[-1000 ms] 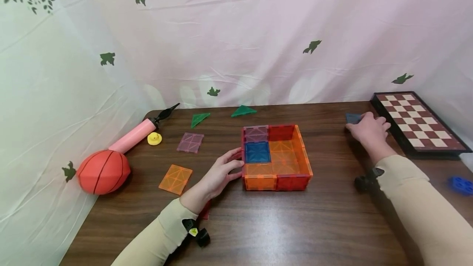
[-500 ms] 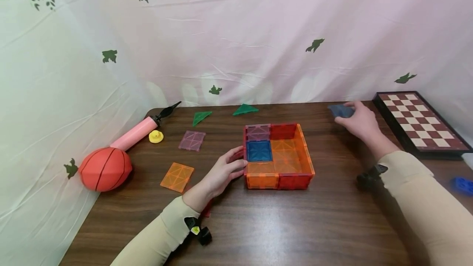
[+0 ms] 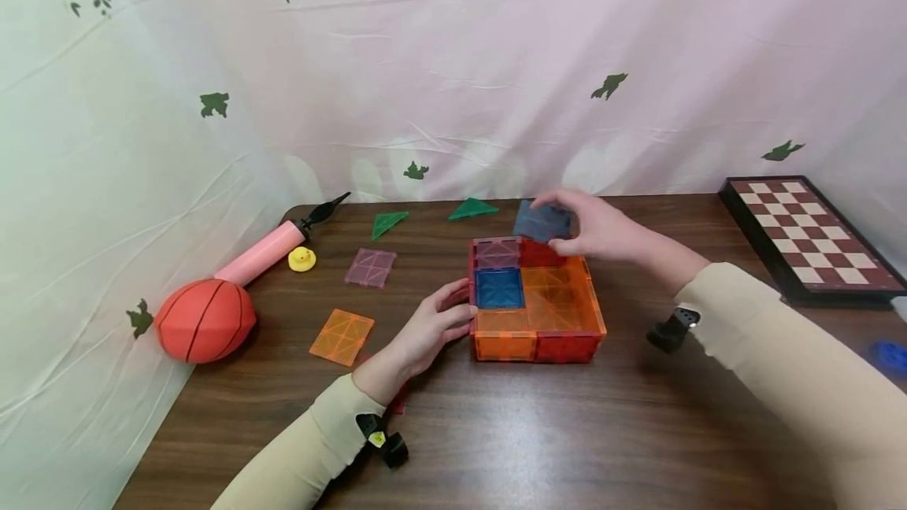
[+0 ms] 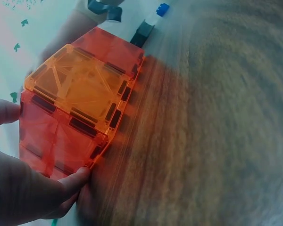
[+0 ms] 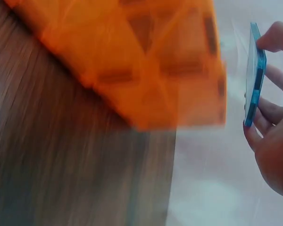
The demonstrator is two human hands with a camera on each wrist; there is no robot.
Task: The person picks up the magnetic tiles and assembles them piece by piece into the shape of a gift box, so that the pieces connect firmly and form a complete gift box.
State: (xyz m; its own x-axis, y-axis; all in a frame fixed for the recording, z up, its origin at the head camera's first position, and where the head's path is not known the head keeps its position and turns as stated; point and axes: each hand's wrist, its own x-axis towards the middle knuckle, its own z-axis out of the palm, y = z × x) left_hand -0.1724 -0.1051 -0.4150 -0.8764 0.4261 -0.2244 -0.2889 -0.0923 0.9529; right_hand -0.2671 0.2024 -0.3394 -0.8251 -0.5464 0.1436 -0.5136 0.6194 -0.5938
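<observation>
An open box built of magnetic tiles [image 3: 563,347], in orange, red and purple, stands mid-table. A dark blue square tile [image 3: 499,290] lies in its back left part. My left hand [image 3: 434,327] rests against the box's left wall; in the left wrist view, its fingers touch the red wall tiles [image 4: 52,134]. Above the box's back wall, my right hand [image 3: 594,225] pinches a translucent blue magnetic tile [image 3: 540,221] between thumb and fingers. In the right wrist view this blue tile [image 5: 255,75] appears edge-on, apart from the blurred orange wall [image 5: 146,70].
To the left lie an orange tile [image 3: 342,337], a purple tile [image 3: 371,267], a rubber duck [image 3: 301,259], a red ball [image 3: 205,321] and a pink pump [image 3: 260,253]. Green triangles [image 3: 473,209] lie behind the box. A checkerboard [image 3: 813,238] and a blue block [image 3: 889,356] are at right.
My right hand has lifted the blue tile from beside the checkerboard and carried it left to above the box's back wall. My left hand has stayed against the box.
</observation>
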